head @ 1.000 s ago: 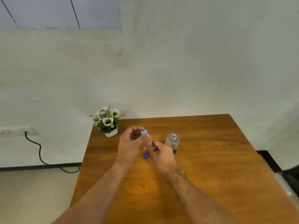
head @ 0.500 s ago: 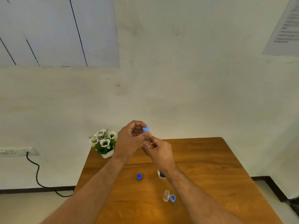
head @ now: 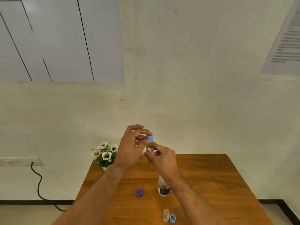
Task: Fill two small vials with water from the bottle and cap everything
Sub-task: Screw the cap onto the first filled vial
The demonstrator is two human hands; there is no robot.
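Head view
Left hand: my left hand point(head: 129, 148) was raised above the far edge of the surface point(head: 211, 184), thumb and forefinger curled onto the light blue cap point(head: 150, 138); the other fingers were loosely bent behind it.
Right hand: my right hand point(head: 164, 158) pinched the body of the held vial point(head: 149, 148) from below and from the right side, fingers curled round it.
Held vial: small, clear, upright, with a label on its front; the light blue cap sat on its neck. I could not tell whether the cap was fully seated, nor how much water was inside.
Bottle: the clear bottle point(head: 163, 187) stood upright on the surface beneath my right wrist, its upper part hidden by my forearm, with a dark blue band at the label's lower end.
Bottle cap: the dark blue cap point(head: 139, 192) lay on the surface to the left of the bottle, apart from it.
Second vial: the second vial point(head: 166, 215) stood near the front edge, uncapped; its light blue loose cap point(head: 172, 218) lay just beside it on the right, open side up.
Surroundings: a potted flower plant point(head: 105, 155) stood at the far left corner; a black cable point(head: 38, 184) hung from a wall socket strip point(head: 17, 161); a printed sheet point(head: 285, 43) was fixed to the wall at upper right.
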